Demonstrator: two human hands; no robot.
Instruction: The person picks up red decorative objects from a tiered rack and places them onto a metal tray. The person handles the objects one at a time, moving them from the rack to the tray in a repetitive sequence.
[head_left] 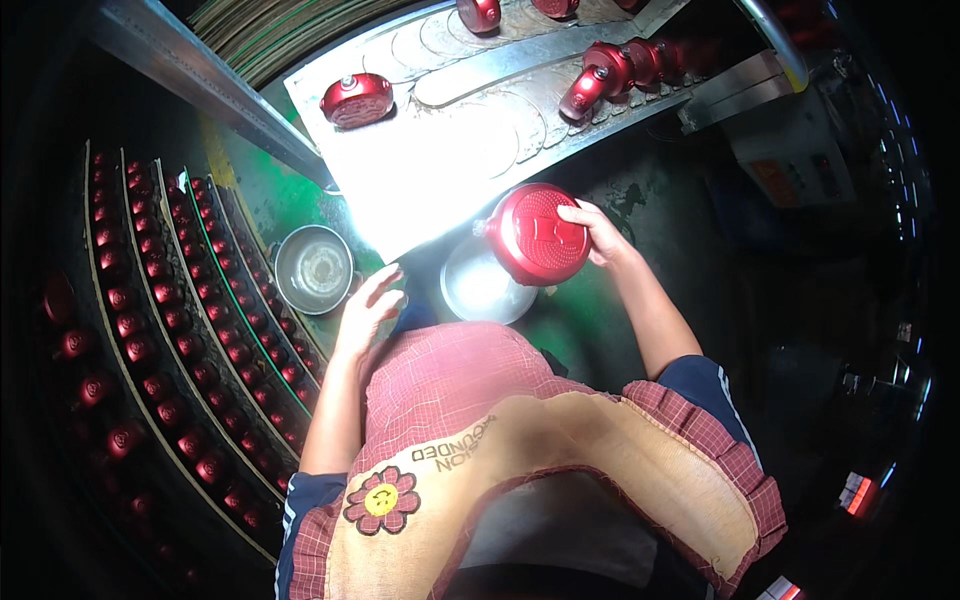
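My right hand grips the rim of a round, shiny red metal vessel, thumb on its flat face. That face carries a dotted pattern around a raised mark, and a small silvery stub juts from its left edge. My left hand is held up to the left, fingers apart and bent, with nothing in it. Beside it is a grey metal pot. Partly behind the held vessel is a pale, round metal basin. Just ahead, a brightly lit conveyor bears a similar red vessel at its left end.
More red vessels are grouped on the conveyor's right side, with others on its far side. Long racks of red pieces curve along my left. A metal post slants past the conveyor. A control box stands at right.
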